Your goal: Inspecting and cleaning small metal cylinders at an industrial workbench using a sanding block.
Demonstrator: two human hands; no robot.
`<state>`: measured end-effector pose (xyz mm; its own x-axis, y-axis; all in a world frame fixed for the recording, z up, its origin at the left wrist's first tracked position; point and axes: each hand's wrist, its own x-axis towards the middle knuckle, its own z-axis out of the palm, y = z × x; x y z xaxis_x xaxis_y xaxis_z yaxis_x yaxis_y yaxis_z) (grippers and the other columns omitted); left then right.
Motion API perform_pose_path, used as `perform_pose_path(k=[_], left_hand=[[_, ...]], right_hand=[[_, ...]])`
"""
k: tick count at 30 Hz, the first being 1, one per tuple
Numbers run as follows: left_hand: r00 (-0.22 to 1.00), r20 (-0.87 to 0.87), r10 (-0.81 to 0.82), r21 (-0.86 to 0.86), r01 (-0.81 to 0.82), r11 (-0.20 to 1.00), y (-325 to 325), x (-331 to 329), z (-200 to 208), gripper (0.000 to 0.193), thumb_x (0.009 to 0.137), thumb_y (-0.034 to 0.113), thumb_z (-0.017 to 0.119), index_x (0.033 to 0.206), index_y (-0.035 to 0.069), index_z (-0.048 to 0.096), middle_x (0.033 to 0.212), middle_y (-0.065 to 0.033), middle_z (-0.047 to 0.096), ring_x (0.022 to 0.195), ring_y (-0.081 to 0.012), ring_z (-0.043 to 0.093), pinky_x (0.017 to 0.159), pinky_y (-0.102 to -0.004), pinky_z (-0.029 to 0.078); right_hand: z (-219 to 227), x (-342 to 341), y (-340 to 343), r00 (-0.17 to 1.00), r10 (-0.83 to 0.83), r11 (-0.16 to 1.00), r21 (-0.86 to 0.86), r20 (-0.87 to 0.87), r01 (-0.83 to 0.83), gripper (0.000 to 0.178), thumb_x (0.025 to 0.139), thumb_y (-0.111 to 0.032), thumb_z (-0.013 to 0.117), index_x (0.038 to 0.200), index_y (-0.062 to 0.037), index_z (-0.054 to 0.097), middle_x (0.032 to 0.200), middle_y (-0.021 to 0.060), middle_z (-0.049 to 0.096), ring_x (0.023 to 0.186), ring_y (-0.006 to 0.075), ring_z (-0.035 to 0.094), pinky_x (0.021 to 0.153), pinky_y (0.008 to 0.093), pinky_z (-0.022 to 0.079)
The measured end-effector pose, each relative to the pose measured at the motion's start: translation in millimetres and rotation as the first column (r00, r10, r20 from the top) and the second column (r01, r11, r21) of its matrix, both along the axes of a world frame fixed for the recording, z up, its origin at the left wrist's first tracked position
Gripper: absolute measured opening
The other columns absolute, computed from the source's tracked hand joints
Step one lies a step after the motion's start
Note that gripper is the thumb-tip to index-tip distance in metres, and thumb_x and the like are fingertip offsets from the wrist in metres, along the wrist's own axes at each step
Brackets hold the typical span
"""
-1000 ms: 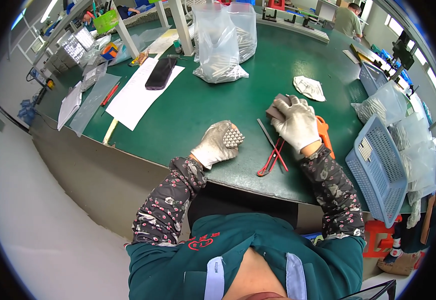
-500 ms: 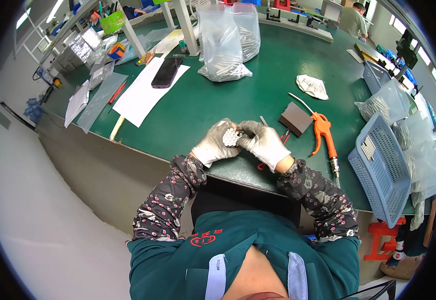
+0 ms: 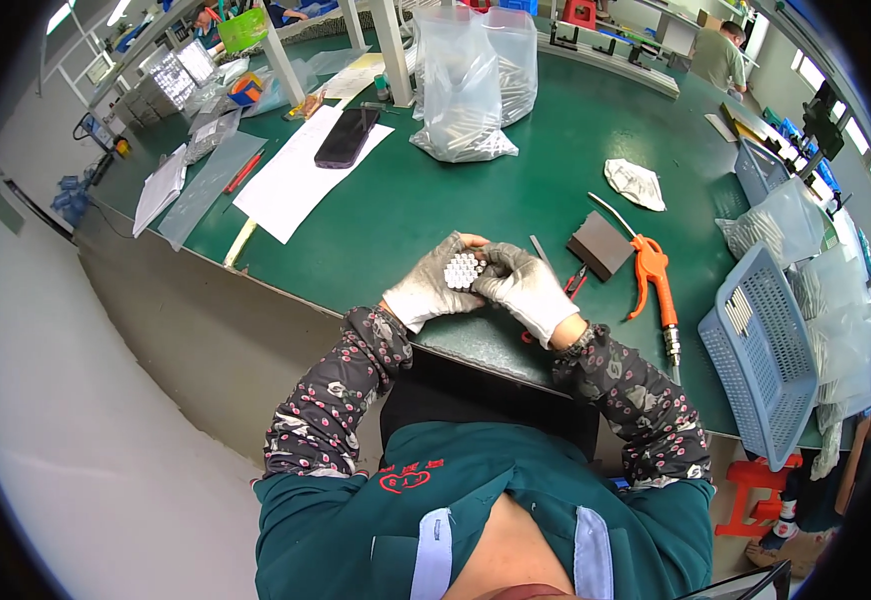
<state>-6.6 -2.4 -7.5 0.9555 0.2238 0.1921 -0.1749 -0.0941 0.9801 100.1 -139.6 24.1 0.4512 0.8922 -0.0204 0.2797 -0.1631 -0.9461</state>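
R hand (image 3: 526,285) had swung off the brown block (image 3: 600,245) onto the rod bundle (image 3: 464,271), clasped w/ L hand (image 3: 423,287); uneven squeeze could've spilled rods.

A green-topped workbench (image 3: 566,120) spreads across the room, white posts (image 3: 392,60) standing along its far side. Grey-brown floor (image 3: 246,365) shows past its near-left edge. At lower right sits a red stool (image 3: 751,473) — above, bright windows (image 3: 810,72) line the right side; a tube light (image 3: 120,11) glows upper left.
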Motion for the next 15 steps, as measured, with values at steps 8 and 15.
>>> perform_pose_path(k=[8, 15], left_hand=[[0.999, -0.043, 0.021, 0.046, -0.019, 0.999, -5.4, -1.3, 11.7, 0.092, 0.058, -0.003, 0.076, 0.137, 0.011, 0.031, 0.105, -0.0040, 0.052, 0.095, -0.0113, 0.052, 0.084, -0.0240, 0.045], [0.999, -0.025, 0.045, 0.089, -0.043, 0.995, -9.1, 0.3, 13.4, 0.090, 0.058, -0.007, 0.071, 0.137, 0.010, 0.031, 0.101, -0.0013, 0.052, 0.086, -0.0087, 0.051, 0.079, -0.0214, 0.045]], right_hand=[[-2.9, -1.0, 0.5, 0.991, -0.005, 0.998, 0.059, -0.132, 0.013, 0.041, 0.079, -0.012, 0.063, 0.116, 0.0019, 0.052, 0.089, 0.0043, 0.059, 0.068, 0.0077, 0.053, 0.062, 0.0202, 0.044], [4.7, 1.6, -3.5, 0.987, 0.037, 0.999, 0.034, -0.154, -0.032, 0.046, 0.079, -0.013, 0.062, 0.119, 0.0036, 0.049, 0.077, 0.0015, 0.055, 0.063, 0.0067, 0.050, 0.059, 0.0197, 0.042]])
